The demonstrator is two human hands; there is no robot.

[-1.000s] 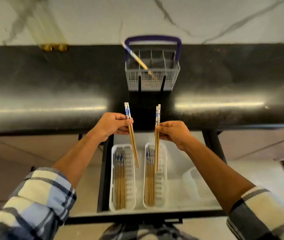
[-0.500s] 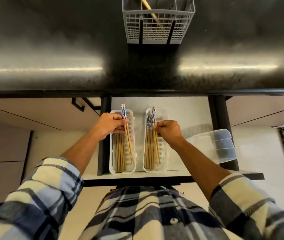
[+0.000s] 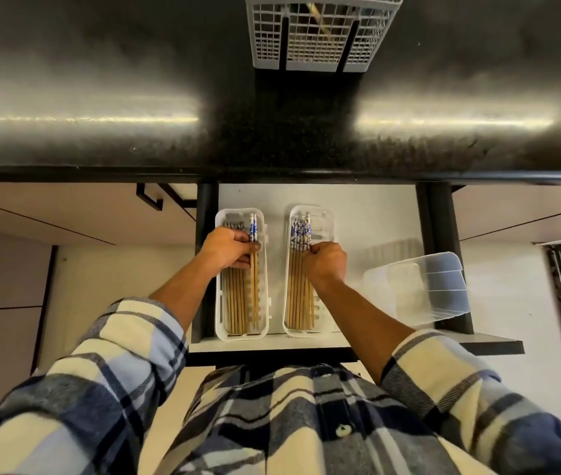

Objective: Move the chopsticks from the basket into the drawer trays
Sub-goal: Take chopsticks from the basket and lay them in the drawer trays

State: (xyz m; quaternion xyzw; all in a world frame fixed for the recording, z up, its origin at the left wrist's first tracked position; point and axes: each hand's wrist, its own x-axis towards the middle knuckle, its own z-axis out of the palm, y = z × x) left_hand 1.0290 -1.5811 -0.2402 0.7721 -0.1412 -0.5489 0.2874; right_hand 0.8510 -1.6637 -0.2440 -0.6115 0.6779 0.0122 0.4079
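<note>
Left hand point(image 3: 229, 248) on chopsticks point(image 3: 253, 269) near tray's point(image 3: 219, 303) right wall

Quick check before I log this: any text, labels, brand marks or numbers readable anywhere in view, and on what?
None can be read.
The chopsticks gripped by the left hand carry a blue and white pattern at the top end, not lettering.
The same pattern is on those in the tray under the right hand.
The white basket, both trays and the clear plastic container show no label.
</note>
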